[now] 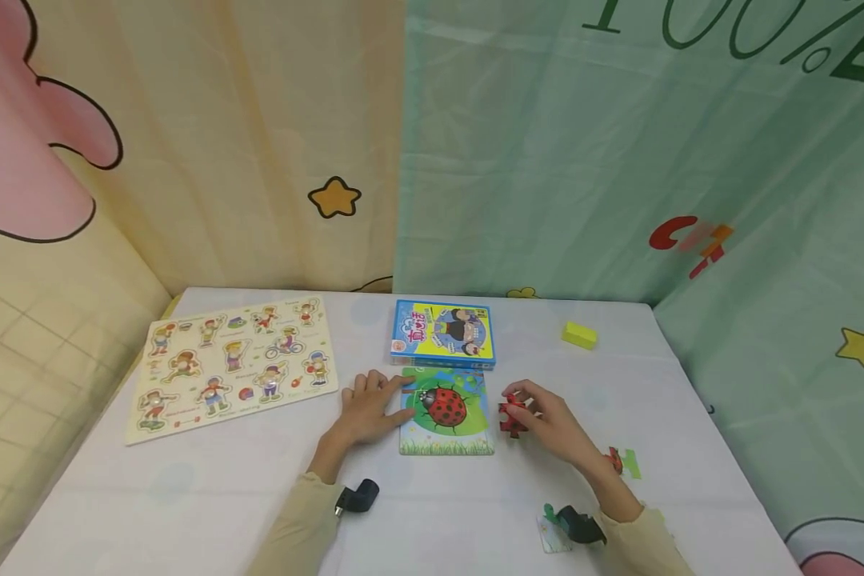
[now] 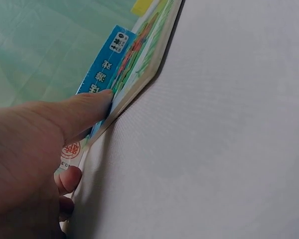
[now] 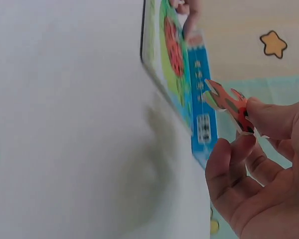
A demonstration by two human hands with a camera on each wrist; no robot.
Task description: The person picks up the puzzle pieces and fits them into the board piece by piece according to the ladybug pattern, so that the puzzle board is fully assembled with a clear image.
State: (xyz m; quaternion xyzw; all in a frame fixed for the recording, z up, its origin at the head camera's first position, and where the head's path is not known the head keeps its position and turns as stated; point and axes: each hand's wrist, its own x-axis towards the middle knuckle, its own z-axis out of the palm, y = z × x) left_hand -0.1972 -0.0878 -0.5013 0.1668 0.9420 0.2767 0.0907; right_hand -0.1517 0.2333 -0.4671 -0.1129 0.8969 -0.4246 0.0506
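A square ladybug puzzle board [image 1: 447, 442] lies on the table in front of me. At its left edge rests my left hand [image 1: 369, 410], fingers spread, the thumb touching the board's side in the left wrist view. My right hand [image 1: 549, 422] pinches a red and black puzzle piece [image 1: 511, 418] between thumb and fingers, raised a little to the right of the board. In the right wrist view the piece [image 3: 230, 104] shows a green corner. Another puzzle piece, red and green [image 1: 630, 463], lies beside the right forearm. A pale piece with a green knob [image 1: 554, 534] lies nearer, partly behind the wrist camera.
A blue and yellow box [image 1: 442, 332] stands right behind the board. To the left lies a large wooden picture board [image 1: 234, 364] with sports figures. A yellow-green block [image 1: 579, 335] sits at the back right. Curtains hang behind the white table [image 1: 187, 512].
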